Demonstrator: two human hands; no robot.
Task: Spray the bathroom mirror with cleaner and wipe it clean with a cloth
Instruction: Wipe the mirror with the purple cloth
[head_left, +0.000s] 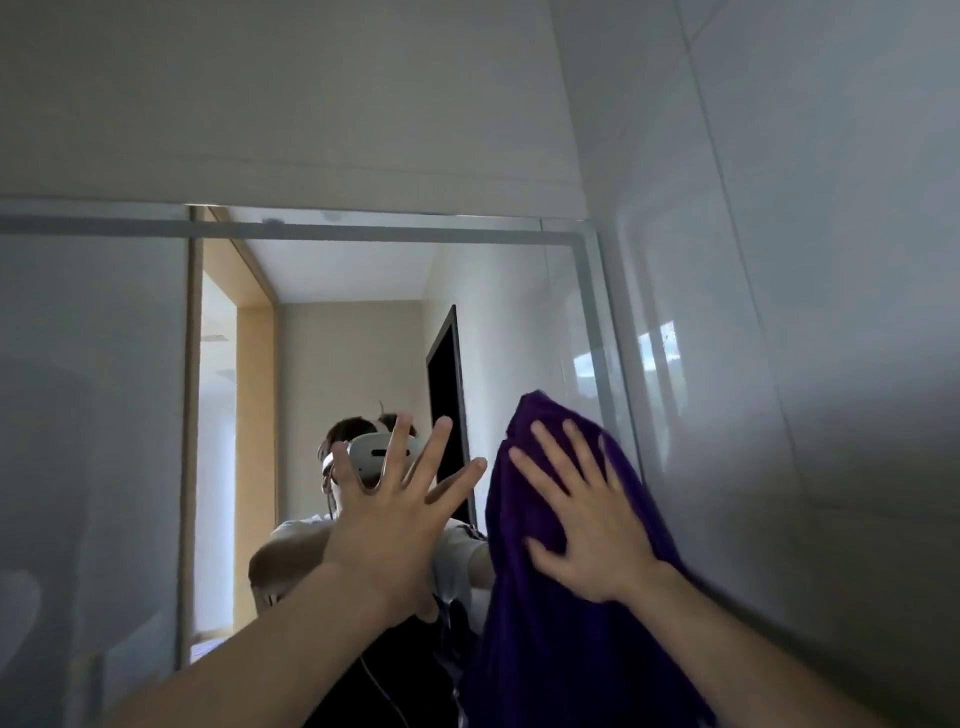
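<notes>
Right hand (592, 525) flat, fingers straight & spread, pressing a soft, crumpled purple cloth (545, 623) against the mirror (363, 338) near its right edge; cloth hangs in loose folds below the palm. Left hand (387, 514) also flat w/ fingers splayed wide, holding nothing, palm toward the smooth glass just left of the cloth; contact w/ glass unclear. Mirror has a thin pale frame (597, 332), top right corner visible. Glossy grey wall tiles (805, 260) at right.
</notes>
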